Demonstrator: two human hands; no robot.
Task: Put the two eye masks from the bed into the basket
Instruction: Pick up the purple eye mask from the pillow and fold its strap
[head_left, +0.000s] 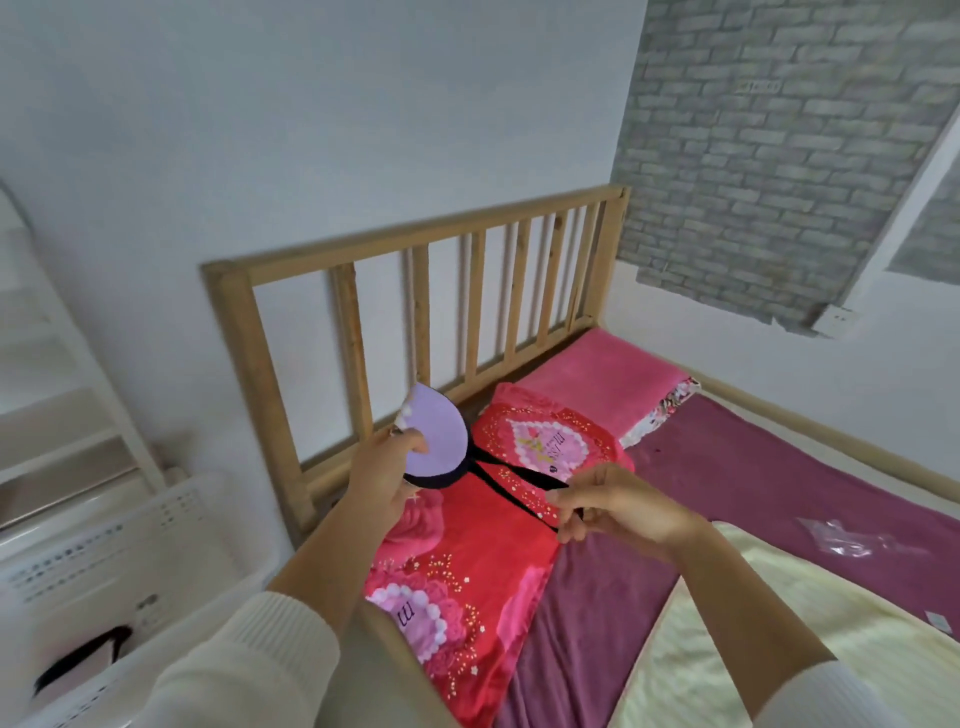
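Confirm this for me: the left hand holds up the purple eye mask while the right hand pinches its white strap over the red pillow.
Not quite. The strap is black, not white, as the head view shows. The rest stands: the left hand holds up the purple eye mask while the right hand pinches its strap over the red pillow.

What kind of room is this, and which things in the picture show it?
Most likely a bedroom in a home. A bed with a wooden slatted headboard stands against the wall, with a pink pillow and a red floral blanket on it.
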